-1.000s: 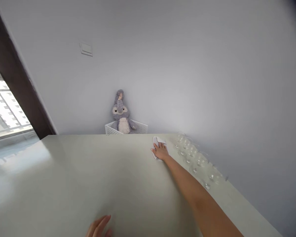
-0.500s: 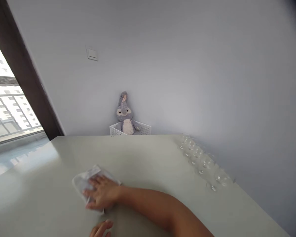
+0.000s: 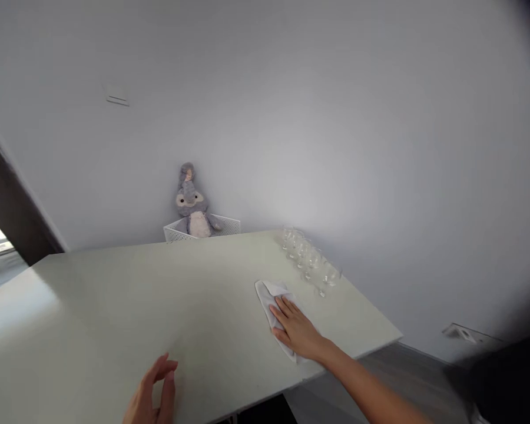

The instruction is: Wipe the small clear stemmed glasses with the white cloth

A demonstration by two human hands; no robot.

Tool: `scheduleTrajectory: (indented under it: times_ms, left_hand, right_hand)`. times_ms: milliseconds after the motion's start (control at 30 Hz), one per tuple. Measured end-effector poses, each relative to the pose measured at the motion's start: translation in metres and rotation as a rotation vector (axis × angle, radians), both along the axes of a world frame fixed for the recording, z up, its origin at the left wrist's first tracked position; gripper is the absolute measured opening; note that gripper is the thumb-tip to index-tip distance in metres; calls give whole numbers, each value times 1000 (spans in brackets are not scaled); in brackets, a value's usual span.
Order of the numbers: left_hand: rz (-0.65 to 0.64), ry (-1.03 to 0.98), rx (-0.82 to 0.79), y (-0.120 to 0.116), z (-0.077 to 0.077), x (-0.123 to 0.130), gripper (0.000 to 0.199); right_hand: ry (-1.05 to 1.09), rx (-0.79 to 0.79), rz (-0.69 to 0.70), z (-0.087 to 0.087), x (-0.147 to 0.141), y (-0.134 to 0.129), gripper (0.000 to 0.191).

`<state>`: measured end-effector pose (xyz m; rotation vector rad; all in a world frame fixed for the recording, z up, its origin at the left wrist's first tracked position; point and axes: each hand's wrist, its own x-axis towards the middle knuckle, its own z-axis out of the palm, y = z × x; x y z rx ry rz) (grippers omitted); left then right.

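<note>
My right hand (image 3: 297, 330) lies flat with fingers spread on a white folded cloth (image 3: 269, 303), pressing it against the pale table top (image 3: 159, 306). The cloth shows beyond my fingertips and to their left. Near the bottom of the view, my left hand (image 3: 154, 391) is raised over the table with curled fingers apart and nothing between them. Several clear glasses (image 3: 311, 259) stand in rows along the table's right edge, beyond my right hand.
Behind the far edge, a grey plush toy (image 3: 194, 206) sits in a white perforated basket (image 3: 229, 227) by the wall. A dark object fills the lower right corner. The table's right corner and near edge are visible.
My right hand and the cloth have moved right across the table, closer to the glasses. More of my left hand shows. The camera view has turned to the right.
</note>
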<state>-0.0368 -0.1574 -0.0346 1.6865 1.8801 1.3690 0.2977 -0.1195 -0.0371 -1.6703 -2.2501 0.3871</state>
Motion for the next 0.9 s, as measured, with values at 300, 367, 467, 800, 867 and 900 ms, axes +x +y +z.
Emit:
scheduleTrajectory:
  times_ms: [300,367,467,800,867,900]
  left_hand:
    - [-71,66,-100,8,-7,-6,41]
    - [-84,83,-110,9,-9,-7,40]
    - [-101,117,-130,11,-14,-12,38]
    - [-635,464,44,23,8,54,29]
    - [-789,472,42,30,21,87,30]
    - [-807,434,28,36,26,102,30]
  right_hand:
    - [979,347,-907,10,102,-9,45]
    - [1050,229,-855,10,109,7,46]
    - [1103,125,-803,6,102,20,36]
    - [993,126,-775,-2,109,16,25]
    - [927,159,-767,1,107,19,26]
    - [886,181,-760,4,103,22,26]
